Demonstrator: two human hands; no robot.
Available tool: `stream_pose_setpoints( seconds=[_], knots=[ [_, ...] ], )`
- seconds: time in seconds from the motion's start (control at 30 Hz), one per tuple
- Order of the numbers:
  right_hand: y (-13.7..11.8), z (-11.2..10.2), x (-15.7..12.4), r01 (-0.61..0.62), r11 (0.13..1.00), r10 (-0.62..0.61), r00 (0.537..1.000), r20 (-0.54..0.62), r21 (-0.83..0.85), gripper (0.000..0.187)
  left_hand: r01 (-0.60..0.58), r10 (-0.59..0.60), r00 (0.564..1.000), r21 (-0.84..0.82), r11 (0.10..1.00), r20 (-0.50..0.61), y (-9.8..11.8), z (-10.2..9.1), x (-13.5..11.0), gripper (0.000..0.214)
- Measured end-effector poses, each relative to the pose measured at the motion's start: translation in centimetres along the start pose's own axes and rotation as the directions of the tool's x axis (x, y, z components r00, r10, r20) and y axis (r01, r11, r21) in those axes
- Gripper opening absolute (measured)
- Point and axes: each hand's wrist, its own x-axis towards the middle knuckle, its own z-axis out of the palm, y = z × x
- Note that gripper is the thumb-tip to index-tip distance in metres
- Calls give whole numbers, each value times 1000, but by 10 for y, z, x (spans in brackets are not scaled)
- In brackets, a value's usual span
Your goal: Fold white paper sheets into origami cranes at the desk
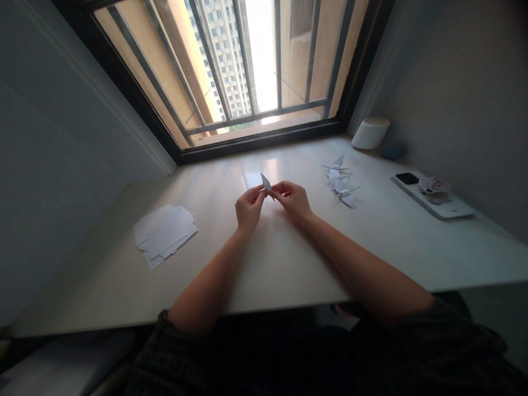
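Note:
Between my two hands, just above the middle of the table, is a small piece of folded white paper with a pointed tip standing up. My left hand pinches it from the left with thumb and fingers. From the right, my right hand pinches its other side. The lower part of the folded paper is mostly hidden by my fingertips. Several folded paper cranes lie in a row to the right of my right hand. A loose stack of white paper sheets rests to the left of my left hand.
The pale table runs up to a barred window. At its back right stand a white cylindrical object and a small dark item. A long white case-like object with a round clear item on it lies at right.

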Motion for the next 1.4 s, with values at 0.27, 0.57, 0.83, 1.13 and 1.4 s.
stream_pose_setpoints(
  seconds=[0.27,0.57,0.83,1.13,1.4],
  knots=[
    [8,4,2,-6,1000,6,1000,-12,26,23,6,-8,999,-47,999,-42,2,1,1,26],
    [3,4,1,10,1000,-9,1000,27,-27,31,1,4,998,93,996,-59,4,0,-2,25],
    [7,5,2,-39,996,32,996,81,81,38,-128,138,990,267,955,-21,13,-1,-7,19],
    [10,6,3,23,999,-23,1000,5,26,27,-100,112,994,319,942,-20,15,0,-9,23],
    [13,10,10,-156,895,118,986,114,417,35,-128,135,991,332,935,2,19,3,-12,31]
  ],
)
